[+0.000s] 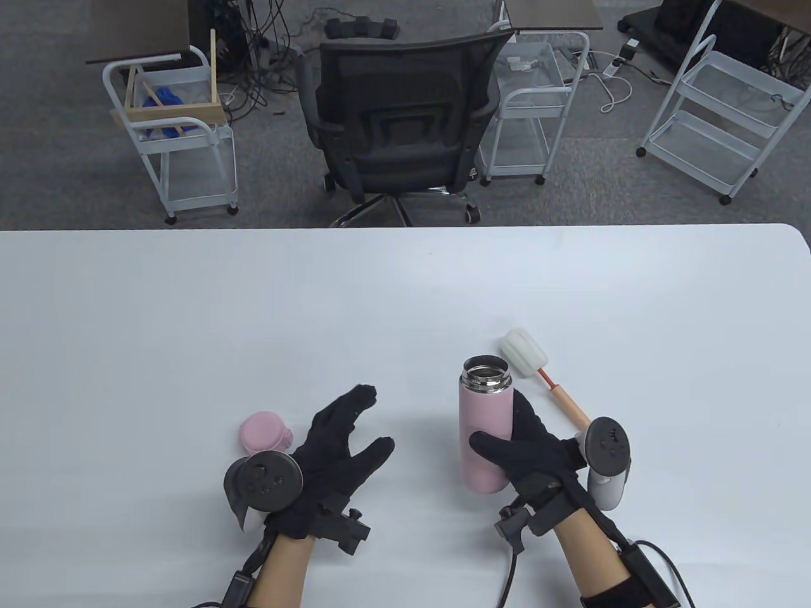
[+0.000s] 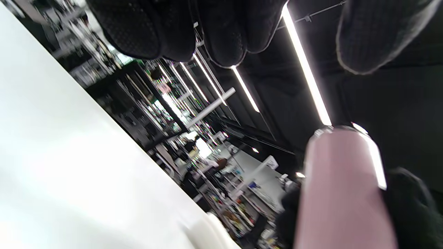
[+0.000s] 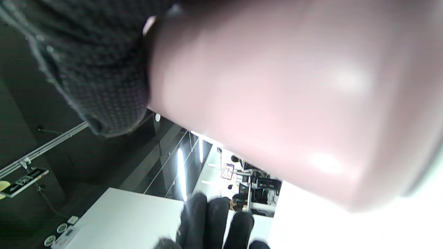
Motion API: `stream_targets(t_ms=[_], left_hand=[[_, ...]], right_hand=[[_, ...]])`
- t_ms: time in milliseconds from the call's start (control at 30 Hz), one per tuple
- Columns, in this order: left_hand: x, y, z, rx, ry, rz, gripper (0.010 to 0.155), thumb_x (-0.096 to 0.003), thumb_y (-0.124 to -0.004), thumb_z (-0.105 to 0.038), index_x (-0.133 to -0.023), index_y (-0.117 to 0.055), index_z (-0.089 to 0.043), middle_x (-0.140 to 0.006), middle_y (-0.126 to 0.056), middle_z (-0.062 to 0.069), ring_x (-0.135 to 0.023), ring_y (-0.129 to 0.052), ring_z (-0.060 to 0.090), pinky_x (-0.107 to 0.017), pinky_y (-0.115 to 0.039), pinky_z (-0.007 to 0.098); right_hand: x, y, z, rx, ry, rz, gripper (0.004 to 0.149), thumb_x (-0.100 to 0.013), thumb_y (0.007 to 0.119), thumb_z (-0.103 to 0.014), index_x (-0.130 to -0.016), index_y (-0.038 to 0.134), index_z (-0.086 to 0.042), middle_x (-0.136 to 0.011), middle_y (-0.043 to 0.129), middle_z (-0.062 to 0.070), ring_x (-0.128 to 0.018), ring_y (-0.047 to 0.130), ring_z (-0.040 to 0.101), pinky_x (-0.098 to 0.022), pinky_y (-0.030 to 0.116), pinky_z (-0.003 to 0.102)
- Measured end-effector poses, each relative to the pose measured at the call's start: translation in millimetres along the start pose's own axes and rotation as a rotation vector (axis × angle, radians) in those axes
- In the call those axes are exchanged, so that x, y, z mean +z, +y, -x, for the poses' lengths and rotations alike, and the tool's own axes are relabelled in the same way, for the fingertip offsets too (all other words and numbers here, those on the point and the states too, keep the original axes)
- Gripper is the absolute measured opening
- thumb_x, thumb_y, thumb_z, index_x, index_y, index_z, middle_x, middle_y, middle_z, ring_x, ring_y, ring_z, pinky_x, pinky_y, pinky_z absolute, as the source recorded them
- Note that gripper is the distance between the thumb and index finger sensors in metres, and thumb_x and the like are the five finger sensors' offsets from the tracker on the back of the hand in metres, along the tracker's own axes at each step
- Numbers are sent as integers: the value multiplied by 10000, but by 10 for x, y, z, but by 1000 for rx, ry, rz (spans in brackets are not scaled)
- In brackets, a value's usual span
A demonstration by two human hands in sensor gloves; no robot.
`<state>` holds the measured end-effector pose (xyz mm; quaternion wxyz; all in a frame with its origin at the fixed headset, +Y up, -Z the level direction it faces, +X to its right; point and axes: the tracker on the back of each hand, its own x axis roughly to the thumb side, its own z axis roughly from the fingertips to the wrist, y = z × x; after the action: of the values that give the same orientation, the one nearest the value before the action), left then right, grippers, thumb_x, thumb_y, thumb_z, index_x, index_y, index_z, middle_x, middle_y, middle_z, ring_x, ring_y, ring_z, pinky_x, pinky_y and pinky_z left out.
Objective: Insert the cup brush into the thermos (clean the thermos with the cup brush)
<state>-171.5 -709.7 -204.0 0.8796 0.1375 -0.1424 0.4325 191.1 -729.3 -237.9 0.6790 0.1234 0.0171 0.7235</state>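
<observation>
A pink thermos with an open steel mouth stands upright on the white table. My right hand grips its body; it fills the right wrist view and shows in the left wrist view. The cup brush, with a white sponge head and a wooden handle, lies on the table behind and right of the thermos, untouched. My left hand is open and empty, left of the thermos, fingers spread. The pink lid lies just left of my left hand.
A black office chair stands beyond the table's far edge, with white wire carts to either side on the carpet.
</observation>
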Motion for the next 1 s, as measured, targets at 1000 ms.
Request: stream_targets(t_ms=[1000], left_hand=[[27, 163, 932, -693, 564, 322, 772, -630, -750, -620, -1219, -353, -319, -1295, -264, 189, -1105, -475, 628, -703, -501, 778]], right_hand=[[-7, -240, 76, 14, 28, 46, 913, -410, 863, -622, -1039, 459, -97, -1061, 525, 228, -925, 622, 488, -639, 655, 583]])
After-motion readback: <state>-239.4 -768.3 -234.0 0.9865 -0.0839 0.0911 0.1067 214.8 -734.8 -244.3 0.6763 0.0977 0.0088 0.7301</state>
